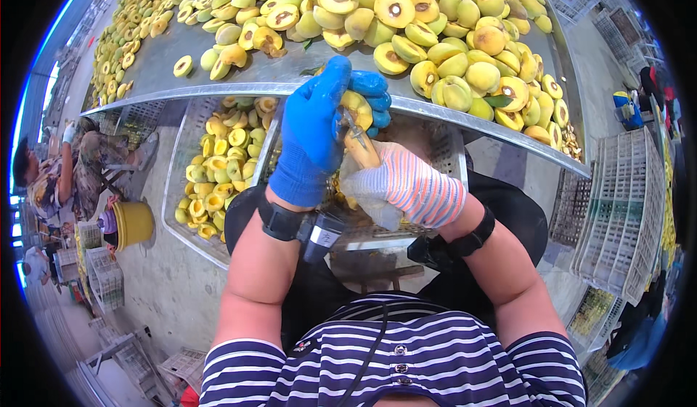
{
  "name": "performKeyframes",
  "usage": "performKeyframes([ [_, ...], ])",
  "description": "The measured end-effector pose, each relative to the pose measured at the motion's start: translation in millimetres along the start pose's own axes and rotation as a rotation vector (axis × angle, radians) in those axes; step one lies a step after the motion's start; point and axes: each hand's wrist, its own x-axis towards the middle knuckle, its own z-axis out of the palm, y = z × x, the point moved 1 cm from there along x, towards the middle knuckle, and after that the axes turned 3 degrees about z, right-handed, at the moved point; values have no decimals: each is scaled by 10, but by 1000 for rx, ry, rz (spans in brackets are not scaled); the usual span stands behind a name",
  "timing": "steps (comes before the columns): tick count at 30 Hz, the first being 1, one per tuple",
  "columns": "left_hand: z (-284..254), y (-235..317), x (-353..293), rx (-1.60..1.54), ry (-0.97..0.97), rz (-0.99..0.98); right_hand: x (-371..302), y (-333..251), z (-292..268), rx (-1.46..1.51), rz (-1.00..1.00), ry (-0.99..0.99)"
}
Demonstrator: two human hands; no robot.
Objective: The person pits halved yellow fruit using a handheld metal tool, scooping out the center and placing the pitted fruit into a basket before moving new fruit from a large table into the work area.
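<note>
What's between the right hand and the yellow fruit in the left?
A wooden-handled tool. Head view: its handle is in the right hand, its metal end at the yellow fruit in the left hand.

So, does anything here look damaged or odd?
Yes, two things. One fruit near the middle of the metal table looks browned and ragged, unlike most of the yellow-green fruit around it. Also, the left hand wears a blue glove, but the right hand a striped glove, so they don't match.

Grey floor [178, 291], pale plastic crates [621, 211]
</note>
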Motion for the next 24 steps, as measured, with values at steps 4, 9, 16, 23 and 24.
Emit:
performKeyframes([
  [4, -30, 16, 89, -88, -270, -164, 23, 124, -78, -15, -73, -46],
  [9, 117, 85, -19, 142, -433, -78, -58, 239, -122, -165, -169, -124],
  [16, -4, 11, -81, 126, -540, -27, -191, 267, -102, -22, -127, -137],
  [23, 501, 101, -209, 365, -622, 53, -327, 475, -338, 152, -12, -245],
  [24, 534, 117, -219, 409, -681, 54, -409, 430, -281, 138, -58, -274],
])
